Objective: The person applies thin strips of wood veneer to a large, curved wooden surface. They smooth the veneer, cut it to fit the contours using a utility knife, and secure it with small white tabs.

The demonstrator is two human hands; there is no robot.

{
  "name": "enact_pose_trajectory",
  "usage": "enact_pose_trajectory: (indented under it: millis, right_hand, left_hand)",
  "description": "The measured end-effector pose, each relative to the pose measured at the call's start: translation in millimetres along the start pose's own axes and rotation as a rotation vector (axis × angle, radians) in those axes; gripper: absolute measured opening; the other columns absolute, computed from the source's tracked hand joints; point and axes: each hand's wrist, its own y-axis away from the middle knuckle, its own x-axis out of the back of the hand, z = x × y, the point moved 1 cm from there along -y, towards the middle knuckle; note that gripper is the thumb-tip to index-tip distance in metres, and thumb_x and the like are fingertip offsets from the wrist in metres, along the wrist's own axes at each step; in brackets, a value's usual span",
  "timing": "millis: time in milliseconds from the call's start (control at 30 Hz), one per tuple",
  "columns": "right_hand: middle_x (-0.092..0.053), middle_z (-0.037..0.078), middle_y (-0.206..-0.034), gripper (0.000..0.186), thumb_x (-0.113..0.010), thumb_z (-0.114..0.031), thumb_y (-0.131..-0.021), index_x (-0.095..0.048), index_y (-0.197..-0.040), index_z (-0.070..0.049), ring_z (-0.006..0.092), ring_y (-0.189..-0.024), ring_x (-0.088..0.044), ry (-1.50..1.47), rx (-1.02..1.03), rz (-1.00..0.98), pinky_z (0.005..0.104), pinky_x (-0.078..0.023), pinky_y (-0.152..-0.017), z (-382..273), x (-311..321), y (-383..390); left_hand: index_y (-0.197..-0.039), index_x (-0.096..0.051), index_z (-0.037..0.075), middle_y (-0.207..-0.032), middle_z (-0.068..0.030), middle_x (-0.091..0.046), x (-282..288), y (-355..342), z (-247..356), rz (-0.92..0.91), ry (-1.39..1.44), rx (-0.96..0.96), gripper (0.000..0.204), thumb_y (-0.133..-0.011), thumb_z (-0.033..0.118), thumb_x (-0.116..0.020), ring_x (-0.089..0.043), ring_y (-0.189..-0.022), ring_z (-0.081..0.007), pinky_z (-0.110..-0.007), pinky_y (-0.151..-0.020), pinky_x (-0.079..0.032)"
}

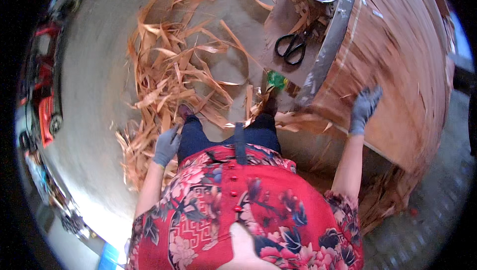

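The right hand [364, 108], gloved, is laid with fingers spread on the veneer stack [397, 61], nothing gripped. The left hand [166, 146] hangs loosely curled beside the thigh, left of the stack, empty. The top sheet is best pressed flat and slid evenly.

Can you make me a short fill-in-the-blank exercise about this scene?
1. Both hands wear ____ gloves.
2. The right hand rests on a stack of thin ____ sheets.
3. Black ____ lie on the board beside the metal bar.
4. Veneer strips litter the ____ near the left hand.

Missing words: grey; wood; scissors; floor
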Motion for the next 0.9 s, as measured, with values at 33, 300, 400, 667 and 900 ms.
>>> enact_pose_trajectory:
  millis: [33, 300, 400, 667, 900]
  right_hand:
    - [-0.045, 0.02, -0.134, 0.056, -0.048, -0.041, -0.091, -0.041, -0.131, -0.002, 0.0355, -0.122, -0.045, 0.422, 0.024, 0.086, 0.0447, -0.034, -0.103, 17, 1, 2]
    - [-0.048, 0.021, -0.132, 0.057, -0.046, -0.045, -0.091, -0.046, -0.129, -0.003, 0.0351, -0.121, -0.045, 0.817, -0.101, 0.183, 0.0427, -0.035, -0.101, 7, -10, 20]
    - [-0.048, 0.02, -0.132, 0.056, -0.047, -0.045, -0.091, -0.046, -0.129, -0.004, 0.0352, -0.121, -0.045, 0.841, -0.097, 0.158, 0.0424, -0.035, -0.102, 0, -7, 16]
    - [-0.049, 0.018, -0.132, 0.057, -0.047, -0.045, -0.092, -0.047, -0.129, -0.002, 0.0344, -0.12, -0.046, 0.78, 0.017, 0.189, 0.0415, -0.036, -0.101, 38, 1, 32]
    - [-0.047, 0.018, -0.134, 0.056, -0.045, -0.045, -0.093, -0.046, -0.13, -0.003, 0.0339, -0.121, -0.045, 0.828, -0.056, 0.174, 0.0409, -0.035, -0.101, 30, 12, 36]
  left_hand:
    - [-0.118, -0.057, 0.0, -0.09, -0.0226, -0.062, 3, 7, -9, 0.065, -0.015, -0.055, 0.037, -0.084, 0.016, -0.056, -0.06, -0.082, -0.0363, -0.041, -0.074, -0.047]
    - [-0.128, -0.051, 0.001, -0.108, -0.0157, -0.065, 142, 50, -172, 0.212, 0.231, 0.248, 0.037, -0.091, 0.005, -0.048, -0.065, -0.091, -0.0197, -0.03, -0.078, -0.051]
    - [-0.128, -0.051, 0.001, -0.107, -0.0149, -0.066, 131, 60, -177, 0.245, 0.114, 0.158, 0.037, -0.091, 0.004, -0.049, -0.065, -0.09, -0.0184, -0.03, -0.078, -0.05]
    - [-0.113, -0.06, 0.001, -0.1, -0.0204, -0.064, 127, 18, -88, 0.117, -0.113, -0.186, 0.033, -0.082, 0.011, -0.059, -0.061, -0.091, -0.0346, -0.041, -0.082, -0.048]
    - [-0.114, -0.058, -0.003, -0.102, -0.0218, -0.064, 135, 35, -115, 0.102, 0.043, 0.094, 0.034, -0.084, 0.013, -0.057, -0.061, -0.094, -0.0352, -0.039, -0.083, -0.048]
